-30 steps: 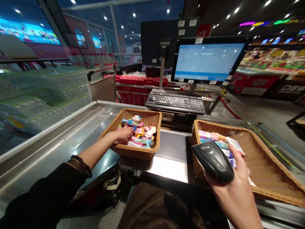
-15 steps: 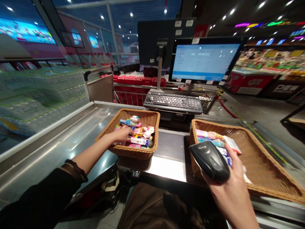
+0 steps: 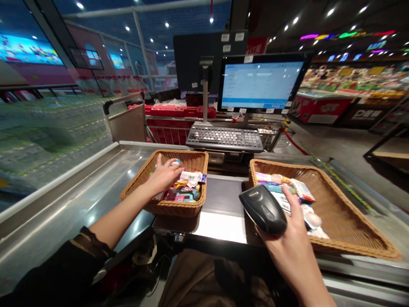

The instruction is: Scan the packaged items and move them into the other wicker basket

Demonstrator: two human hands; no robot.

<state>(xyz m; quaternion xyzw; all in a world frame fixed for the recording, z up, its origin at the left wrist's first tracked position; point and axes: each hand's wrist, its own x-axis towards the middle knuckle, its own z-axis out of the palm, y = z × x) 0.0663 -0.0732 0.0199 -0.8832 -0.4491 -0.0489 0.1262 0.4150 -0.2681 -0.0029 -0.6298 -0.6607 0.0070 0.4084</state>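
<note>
Over the left wicker basket [image 3: 127, 190], my left hand [image 3: 164, 175] pinches one end of a narrow white packet [image 3: 191, 176] with a barcode and a purple end. Small colourful packaged items [image 3: 185, 197] lie below it in a heap. My right hand [image 3: 289, 245] is wrapped around a black handheld barcode scanner [image 3: 263, 209], its head tilted up to the left. The scanner is in front of the right wicker basket [image 3: 347, 226], hiding part of its near left corner. In that basket lie several packaged goods, including a white box [image 3: 303, 190].
Between the baskets is a grey counter plate [image 3: 223, 198] with a bright strip at its front. Behind stand a keyboard [image 3: 225, 137], a lit monitor [image 3: 262, 87] and a shopping cart [image 3: 166, 132]. A metal counter [image 3: 105, 183] extends left.
The narrow white packet has risen from the heap with my left hand, one finger now sticking up. The scanner stays in my right hand and has shifted slightly left. The whole view has turned a little.
</note>
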